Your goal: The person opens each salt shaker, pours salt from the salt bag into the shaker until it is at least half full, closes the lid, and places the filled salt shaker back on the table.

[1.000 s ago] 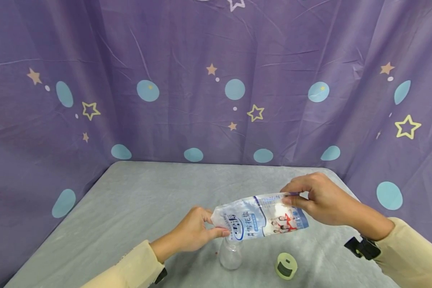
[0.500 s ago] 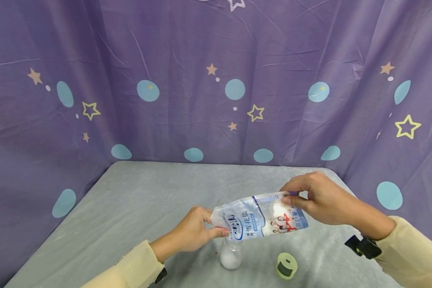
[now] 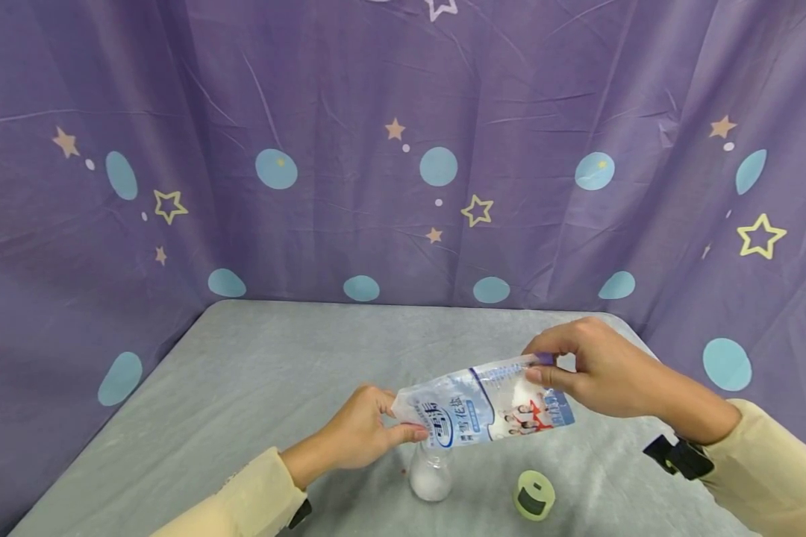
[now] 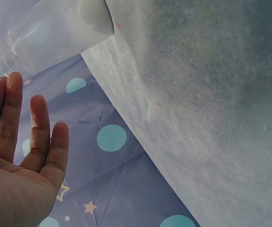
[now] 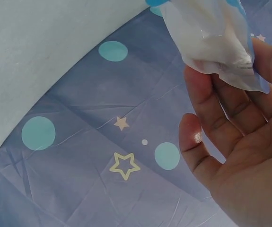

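A salt bag (image 3: 477, 406), printed blue and white, slopes down to the left in the head view. My left hand (image 3: 359, 430) pinches its lower end between thumb and fingers. Its upper right end is held by my right hand (image 3: 598, 369). Directly under the lower end stands a clear bottle (image 3: 430, 481), its mouth hidden by the bag, with white salt inside. In the left wrist view, the bottle (image 4: 55, 38) has its neck close to my fingertips. White salt shows through the bag (image 5: 211, 40) in the right wrist view, near my right fingers.
A round pale-green lid (image 3: 533, 496) with a dark patch lies on the table to the right of the bottle. Grey cloth covers the table (image 3: 349, 350). Behind it hangs a purple curtain (image 3: 349, 239) with stars and blue dots.
The bottle looked clear a second ago and now holds white salt. My right hand has risen slightly with its end of the bag. The left hand has stayed in place.
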The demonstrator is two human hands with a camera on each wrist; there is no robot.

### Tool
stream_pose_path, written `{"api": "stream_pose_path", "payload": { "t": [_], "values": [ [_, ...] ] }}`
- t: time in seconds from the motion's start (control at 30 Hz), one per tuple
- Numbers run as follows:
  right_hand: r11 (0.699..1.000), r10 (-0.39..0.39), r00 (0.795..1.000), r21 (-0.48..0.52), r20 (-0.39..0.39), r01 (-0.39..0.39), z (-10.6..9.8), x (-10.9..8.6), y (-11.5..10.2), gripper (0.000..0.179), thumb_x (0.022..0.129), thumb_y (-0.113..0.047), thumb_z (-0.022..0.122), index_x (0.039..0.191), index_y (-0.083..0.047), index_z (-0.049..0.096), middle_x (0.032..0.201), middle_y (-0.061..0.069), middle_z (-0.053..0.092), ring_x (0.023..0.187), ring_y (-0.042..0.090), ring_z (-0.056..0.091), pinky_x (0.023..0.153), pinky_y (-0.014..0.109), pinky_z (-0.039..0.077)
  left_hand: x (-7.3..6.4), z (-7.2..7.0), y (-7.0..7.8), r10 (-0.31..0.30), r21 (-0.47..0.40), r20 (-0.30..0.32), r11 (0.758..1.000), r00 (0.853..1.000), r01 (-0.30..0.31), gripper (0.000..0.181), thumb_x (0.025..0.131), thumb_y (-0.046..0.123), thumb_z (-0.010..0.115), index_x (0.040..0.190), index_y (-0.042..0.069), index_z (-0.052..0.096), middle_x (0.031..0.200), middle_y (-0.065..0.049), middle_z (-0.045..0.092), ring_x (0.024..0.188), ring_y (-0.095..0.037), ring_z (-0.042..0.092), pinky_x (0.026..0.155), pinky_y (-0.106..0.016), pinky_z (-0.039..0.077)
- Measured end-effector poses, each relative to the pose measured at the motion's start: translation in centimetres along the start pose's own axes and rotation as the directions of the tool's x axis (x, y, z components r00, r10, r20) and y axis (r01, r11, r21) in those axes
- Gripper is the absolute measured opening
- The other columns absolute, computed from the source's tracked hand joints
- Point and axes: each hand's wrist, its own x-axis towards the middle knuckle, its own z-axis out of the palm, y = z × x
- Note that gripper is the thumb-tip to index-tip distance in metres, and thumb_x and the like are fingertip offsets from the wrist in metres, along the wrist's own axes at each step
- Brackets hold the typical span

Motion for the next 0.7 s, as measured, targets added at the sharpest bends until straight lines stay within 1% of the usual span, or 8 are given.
{"api": "stream_pose_path", "payload": {
  "t": [0.17,0.43,0.7],
  "values": [
    [1.0,0.018,1.0,0.0,0.013,-0.018,-0.08,0.12,-0.13,0.016,0.093,-0.016,0.076,0.09,-0.031,0.073,0.081,-0.024,0.065,0.065,0.0,0.055,0.057,0.023,0.047,0.07,0.01,0.04,0.0,0.0,-0.002,1.0,1.0,0.0,0.009,0.085,0.019,0.085,0.091,0.012,0.082,0.097,0.005,0.078,0.092,-0.007,0.071,0.079,-0.026,0.056],
    [1.0,0.009,1.0,-0.024,-0.004,-0.009,-0.17,0.36,-0.39,0.021,0.092,-0.014,0.077,0.088,-0.033,0.072,0.079,-0.025,0.063,0.065,-0.001,0.054,0.058,0.022,0.046,0.08,-0.06,-0.09,0.004,0.013,-0.013,1.0,1.0,-0.004,0.011,0.085,0.018,0.085,0.091,0.011,0.082,0.095,0.005,0.078,0.09,-0.006,0.07,0.077,-0.026,0.056],
    [0.999,-0.036,0.999,-0.033,-0.029,0.035,0.01,0.47,-0.38,0.024,0.091,-0.009,0.077,0.087,-0.032,0.071,0.078,-0.025,0.062,0.066,-0.002,0.054,0.06,0.021,0.046,0.08,-0.1,-0.08,-0.003,0.012,-0.006,1.0,1.0,0.003,0.01,0.085,0.019,0.085,0.092,0.012,0.082,0.094,0.006,0.078,0.09,-0.007,0.071,0.077,-0.026,0.056]
  ]
}}
